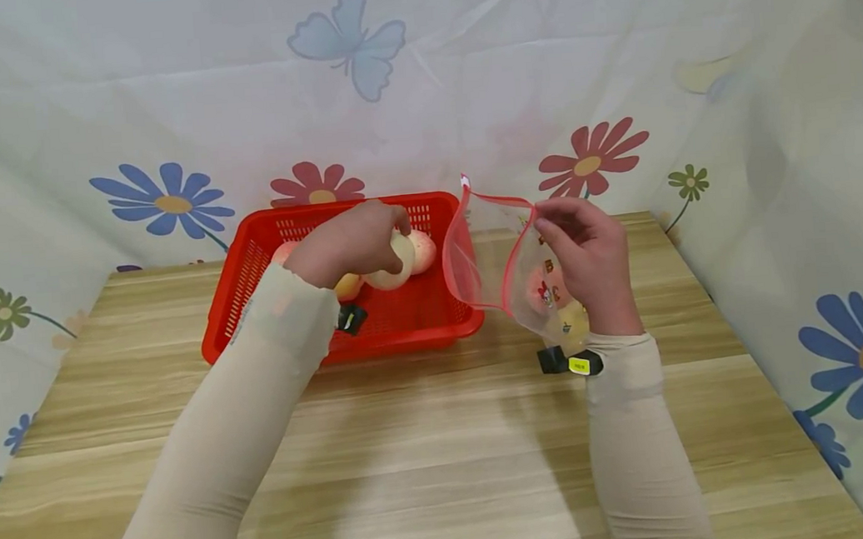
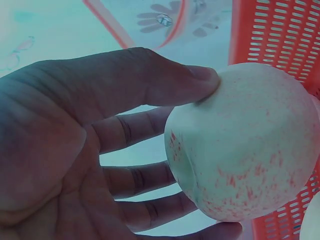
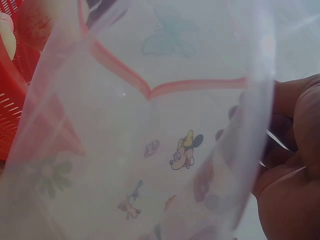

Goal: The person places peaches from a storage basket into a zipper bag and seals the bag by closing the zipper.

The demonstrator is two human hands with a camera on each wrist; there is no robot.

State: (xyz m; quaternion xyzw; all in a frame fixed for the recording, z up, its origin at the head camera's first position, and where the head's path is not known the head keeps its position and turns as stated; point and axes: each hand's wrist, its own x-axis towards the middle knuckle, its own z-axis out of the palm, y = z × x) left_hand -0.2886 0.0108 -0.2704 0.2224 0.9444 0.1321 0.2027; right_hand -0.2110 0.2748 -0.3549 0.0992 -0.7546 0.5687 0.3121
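My left hand (image 1: 357, 237) grips a pale peach (image 1: 393, 274) with red speckles, over the red plastic basket (image 1: 399, 338). In the left wrist view the thumb lies on top of the peach (image 2: 245, 145) and the fingers curl beneath. My right hand (image 1: 592, 254) pinches the pink zip edge of a see-through bag (image 1: 525, 300) printed with small cartoon figures. Its mouth stands wide apart, facing the basket. Pinkish and yellow round shapes show through the lower part of the bag.
More fruit lies in the basket: a pink peach (image 1: 424, 252) on the right, a yellow-orange one (image 1: 348, 288) and another pink one (image 1: 283, 252) on the left. The basket stands at the back of the wooden table (image 1: 430, 470), before a flowered cloth (image 1: 449, 93).
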